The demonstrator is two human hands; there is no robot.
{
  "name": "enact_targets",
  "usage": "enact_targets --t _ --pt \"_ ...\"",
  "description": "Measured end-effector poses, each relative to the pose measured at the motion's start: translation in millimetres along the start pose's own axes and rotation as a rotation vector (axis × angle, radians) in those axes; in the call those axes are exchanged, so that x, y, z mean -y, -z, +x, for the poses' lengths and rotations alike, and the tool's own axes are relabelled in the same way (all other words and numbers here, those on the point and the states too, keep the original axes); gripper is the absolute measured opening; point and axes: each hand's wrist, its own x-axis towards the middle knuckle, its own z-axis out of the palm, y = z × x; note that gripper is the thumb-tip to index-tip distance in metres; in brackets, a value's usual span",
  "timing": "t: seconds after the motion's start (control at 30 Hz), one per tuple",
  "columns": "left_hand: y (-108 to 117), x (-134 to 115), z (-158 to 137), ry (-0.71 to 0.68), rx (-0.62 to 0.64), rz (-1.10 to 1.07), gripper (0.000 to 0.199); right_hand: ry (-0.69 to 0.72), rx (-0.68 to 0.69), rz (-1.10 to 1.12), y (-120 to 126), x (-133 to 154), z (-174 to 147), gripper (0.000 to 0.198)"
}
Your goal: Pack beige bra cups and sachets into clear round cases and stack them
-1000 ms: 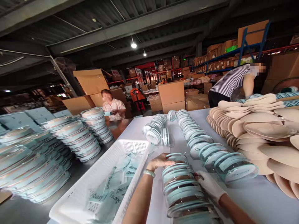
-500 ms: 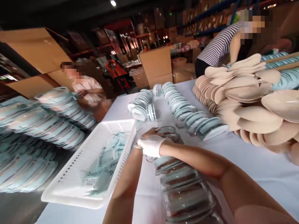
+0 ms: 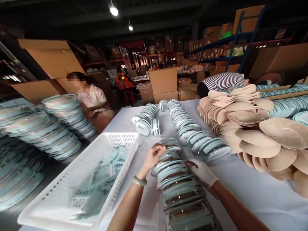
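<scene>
One white-covered table point(image 3: 255, 189) spreads beneath everything, its bare cloth open to the right of the gloved hand and in a strip beside the basket. Behind its far edge, a person in a striped shirt point(image 3: 222, 82) bends lower than half a second ago. Smooth, cupped beige ovals point(image 3: 260, 141) overlap in a heap on the right. On the left, a white plastic basket point(image 3: 122, 138) with perforated walls holds flat mint packets point(image 3: 103, 184). Between them, a row of clear, mint-edged round packs point(image 3: 178, 183) runs toward the wearer, glossy and tightly nested. The hands, together half a second ago, are now apart across that row: the gloved right hand point(image 3: 201, 170), half-curled, lies against its right side, grip hidden; the bare left hand point(image 3: 152, 157), loosely curled, is at its left, and I cannot tell whether it holds anything. A pale bangle point(image 3: 140, 181) rings the left wrist.
</scene>
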Motion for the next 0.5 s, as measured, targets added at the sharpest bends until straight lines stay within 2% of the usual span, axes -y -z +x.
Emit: enact_targets --t 0.17,0.23,0.33,0.43,0.5 --pt "-14 4 -9 0.025 0.076 -0.132 0.075 0.106 -0.001 -0.031 7 35 49 0.034" --pt "-16 6 -10 0.033 0.070 -0.167 0.077 0.183 0.035 -0.076 17 56 67 0.037" --pt "-16 10 -4 0.055 0.066 -0.189 0.081 0.333 0.069 -0.142 34 80 84 0.029" --pt "-12 15 7 0.113 0.119 -0.208 0.080 0.433 0.103 -0.190 44 84 91 0.022" --pt "-6 18 13 0.167 0.192 -0.226 0.073 0.448 0.125 -0.204 42 83 91 0.021"
